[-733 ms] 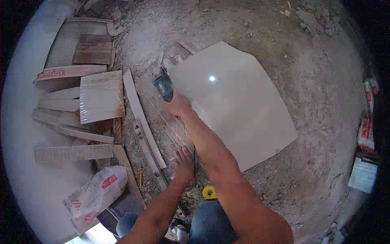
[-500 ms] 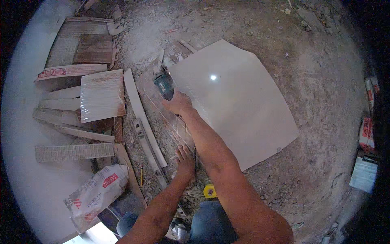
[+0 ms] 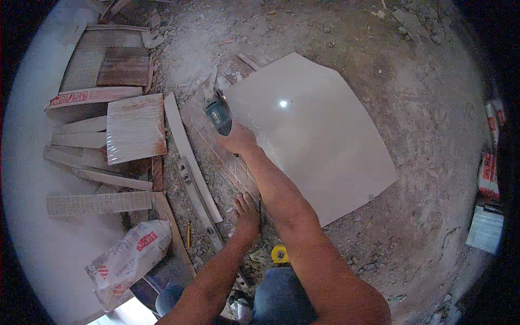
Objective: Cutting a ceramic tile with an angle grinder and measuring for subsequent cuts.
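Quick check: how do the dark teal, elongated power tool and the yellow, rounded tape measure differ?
The dark teal, elongated power tool is gripped by the right hand; the yellow, rounded tape measure lies unheld on the ground. The power tool looks longer than the compact tape measure. Both are handheld tools.

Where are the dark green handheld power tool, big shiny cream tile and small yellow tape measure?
Dark green power tool (image 3: pixel 218 115): head view, its body.
Shiny cream tile (image 3: pixel 319 141): head view, its top face.
Yellow tape measure (image 3: pixel 280 254): head view, its case.
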The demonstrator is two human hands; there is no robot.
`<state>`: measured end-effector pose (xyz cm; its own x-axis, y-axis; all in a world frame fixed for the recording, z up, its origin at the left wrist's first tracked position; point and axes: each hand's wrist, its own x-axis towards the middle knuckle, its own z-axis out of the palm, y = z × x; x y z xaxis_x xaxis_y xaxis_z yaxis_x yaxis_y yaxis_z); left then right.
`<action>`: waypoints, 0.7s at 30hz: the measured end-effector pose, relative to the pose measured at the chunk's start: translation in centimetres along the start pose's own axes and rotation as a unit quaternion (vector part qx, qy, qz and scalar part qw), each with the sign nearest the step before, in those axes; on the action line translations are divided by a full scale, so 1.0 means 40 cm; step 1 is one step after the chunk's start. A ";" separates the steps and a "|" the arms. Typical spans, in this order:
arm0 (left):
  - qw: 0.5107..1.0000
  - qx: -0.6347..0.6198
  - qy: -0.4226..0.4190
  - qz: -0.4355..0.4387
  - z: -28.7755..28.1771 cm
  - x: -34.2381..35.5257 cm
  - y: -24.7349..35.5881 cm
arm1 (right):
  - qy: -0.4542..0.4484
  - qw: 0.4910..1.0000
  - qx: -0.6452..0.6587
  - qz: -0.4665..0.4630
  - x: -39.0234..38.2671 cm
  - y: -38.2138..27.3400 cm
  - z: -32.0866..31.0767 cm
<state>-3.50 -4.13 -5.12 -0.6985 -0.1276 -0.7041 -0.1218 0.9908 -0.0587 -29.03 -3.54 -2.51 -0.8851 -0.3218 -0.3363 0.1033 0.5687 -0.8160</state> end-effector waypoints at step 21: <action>0.992 -0.074 0.106 0.007 0.059 0.017 -0.023 | -0.023 1.000 0.020 -0.002 -0.046 0.026 0.006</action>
<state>-2.21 -5.04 -7.21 -0.8314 -0.1354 -0.5390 -0.2023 0.9771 0.0665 -27.17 -2.53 -2.84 -0.8640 -0.3589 -0.3530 0.1187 0.5362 -0.8357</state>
